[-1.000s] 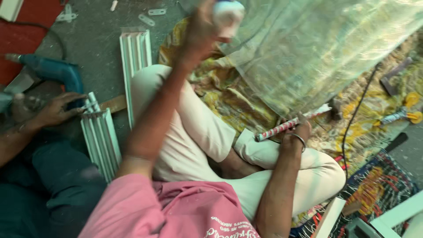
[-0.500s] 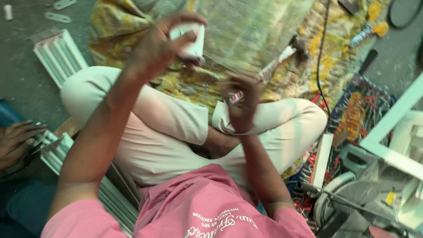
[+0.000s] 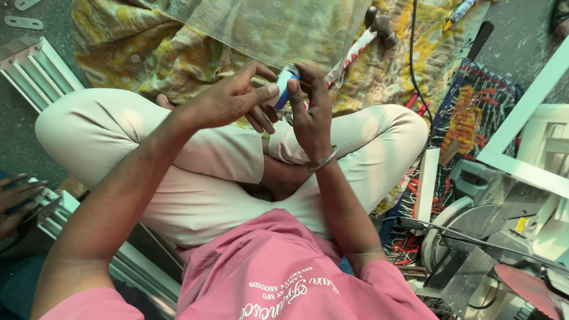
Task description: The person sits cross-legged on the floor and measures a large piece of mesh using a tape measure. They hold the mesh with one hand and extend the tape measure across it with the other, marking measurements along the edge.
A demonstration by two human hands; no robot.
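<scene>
I sit cross-legged in pale trousers and a pink shirt. My left hand point(image 3: 228, 101) and my right hand point(image 3: 308, 109) meet above my knees, both gripping a small white and blue container point(image 3: 284, 86). The right wrist wears a metal bangle point(image 3: 323, 160). A hammer point(image 3: 370, 29) with a red and white striped handle lies on the yellow patterned cloth point(image 3: 130, 41) just beyond my hands, under a sheet of fine mesh point(image 3: 278, 26).
White metal profiles point(image 3: 29, 68) lie on the floor at left. Another person's hand point(image 3: 15, 201) rests on more profiles at the left edge. A black cable point(image 3: 415, 65), a white frame point(image 3: 527, 106) and a saw with a round blade point(image 3: 468, 237) crowd the right.
My left hand came down from overhead with the container to meet the right hand. The right hand let go of the hammer, which now lies on the cloth. The view swung right.
</scene>
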